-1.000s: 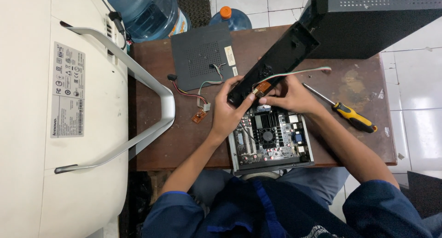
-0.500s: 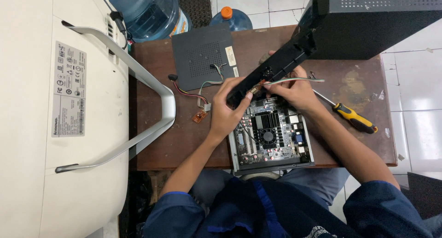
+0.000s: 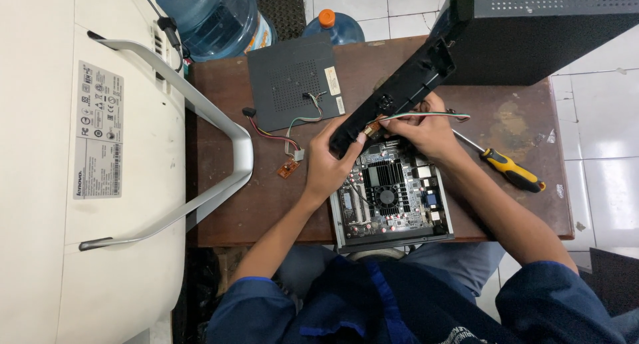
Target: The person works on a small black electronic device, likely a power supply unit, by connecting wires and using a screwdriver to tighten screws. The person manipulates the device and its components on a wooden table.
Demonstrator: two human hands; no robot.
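Observation:
My left hand (image 3: 329, 161) grips the lower end of a long black plastic panel (image 3: 399, 91) that slants up to the right over the brown table (image 3: 223, 197). My right hand (image 3: 426, 127) pinches a small orange circuit piece with a thin bundle of coloured wires (image 3: 426, 115) against the panel's underside. Below both hands lies an open small computer case with its motherboard and fan (image 3: 389, 194) exposed.
A yellow-handled screwdriver (image 3: 509, 171) lies right of the hands. A dark square cover plate (image 3: 293, 81) with wires and a small orange board (image 3: 287, 169) lies left. A black tower case (image 3: 539, 27) stands behind, a white monitor back with stand (image 3: 86, 164) at left, water bottles (image 3: 213, 14) beyond.
My right hand has moved up along the panel and pulled the wire bundle straight out to the right. The black panel has tilted slightly. My left hand keeps its grip.

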